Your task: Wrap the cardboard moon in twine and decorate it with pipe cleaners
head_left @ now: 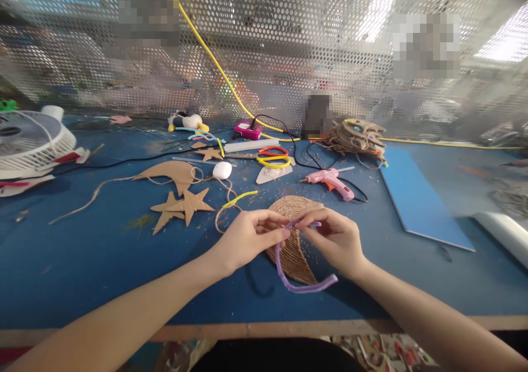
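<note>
Both hands meet over the middle of the blue table. My left hand (247,237) and my right hand (334,236) each pinch the upper end of a purple pipe cleaner (303,287), which loops down and out to the right below them. Under the hands lies a twine-wrapped crescent shape (293,256). A yellow-green pipe cleaner (239,198) lies just left of it.
Cardboard stars (183,207) and a cardboard moon (171,171) with twine lie at left. A pink glue gun (332,181), coloured loops (273,157), a white egg shape (222,170), a blue board (421,201), a white fan (28,138) and a perforated metal screen (264,48) surround them.
</note>
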The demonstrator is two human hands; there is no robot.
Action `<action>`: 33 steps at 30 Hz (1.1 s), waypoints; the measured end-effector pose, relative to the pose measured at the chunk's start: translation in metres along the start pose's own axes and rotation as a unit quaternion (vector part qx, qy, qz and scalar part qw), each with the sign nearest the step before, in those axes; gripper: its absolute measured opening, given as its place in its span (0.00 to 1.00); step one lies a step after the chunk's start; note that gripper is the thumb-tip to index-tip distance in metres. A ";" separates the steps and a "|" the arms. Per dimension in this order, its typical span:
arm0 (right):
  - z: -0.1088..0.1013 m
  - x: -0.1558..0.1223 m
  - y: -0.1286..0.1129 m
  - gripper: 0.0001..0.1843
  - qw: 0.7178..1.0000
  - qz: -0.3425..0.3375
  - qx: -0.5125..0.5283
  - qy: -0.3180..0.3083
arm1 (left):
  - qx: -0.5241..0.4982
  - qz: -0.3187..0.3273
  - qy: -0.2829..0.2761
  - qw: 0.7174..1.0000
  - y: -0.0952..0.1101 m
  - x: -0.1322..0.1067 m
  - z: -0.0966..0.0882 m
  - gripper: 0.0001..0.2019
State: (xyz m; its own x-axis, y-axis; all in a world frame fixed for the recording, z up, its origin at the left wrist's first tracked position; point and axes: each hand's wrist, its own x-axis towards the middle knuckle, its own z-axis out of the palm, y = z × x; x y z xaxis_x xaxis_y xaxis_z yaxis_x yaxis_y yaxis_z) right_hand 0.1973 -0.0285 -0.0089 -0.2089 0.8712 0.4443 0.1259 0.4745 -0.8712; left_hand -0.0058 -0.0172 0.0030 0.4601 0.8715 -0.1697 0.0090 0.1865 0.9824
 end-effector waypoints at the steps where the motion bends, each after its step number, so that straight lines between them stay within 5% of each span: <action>1: 0.000 0.000 0.000 0.07 1.000 -0.002 -0.015 0.001 | 0.013 0.005 0.007 1.000 -0.001 0.000 0.000 0.13; 14: -0.004 0.002 0.000 0.12 0.993 0.011 -0.114 0.036 | 0.201 0.154 0.093 0.963 -0.006 -0.004 -0.001 0.07; 23: -0.003 0.001 -0.001 0.12 0.994 0.009 -0.106 -0.032 | 0.101 0.090 0.038 0.990 -0.004 -0.004 -0.003 0.13; 27: -0.003 0.005 -0.006 0.08 0.987 0.144 -0.034 -0.065 | 0.113 0.079 0.047 0.989 -0.002 -0.004 -0.004 0.13; 30: -0.006 0.007 -0.007 0.11 0.921 0.332 0.173 -0.108 | 0.101 0.081 0.034 0.991 -0.001 -0.004 -0.003 0.12; 33: -0.009 0.008 -0.007 0.10 0.836 0.426 0.312 -0.148 | 0.080 0.091 0.025 0.992 -0.002 -0.004 -0.002 0.11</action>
State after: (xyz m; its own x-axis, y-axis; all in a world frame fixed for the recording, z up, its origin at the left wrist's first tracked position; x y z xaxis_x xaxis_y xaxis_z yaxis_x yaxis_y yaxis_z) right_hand 0.2036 -0.0241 0.0024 -0.5436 0.7463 -0.3840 -0.1592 -0.5409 -0.8259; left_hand -0.0090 -0.0202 0.0019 0.4223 0.9064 0.0112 0.0723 -0.0460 0.9963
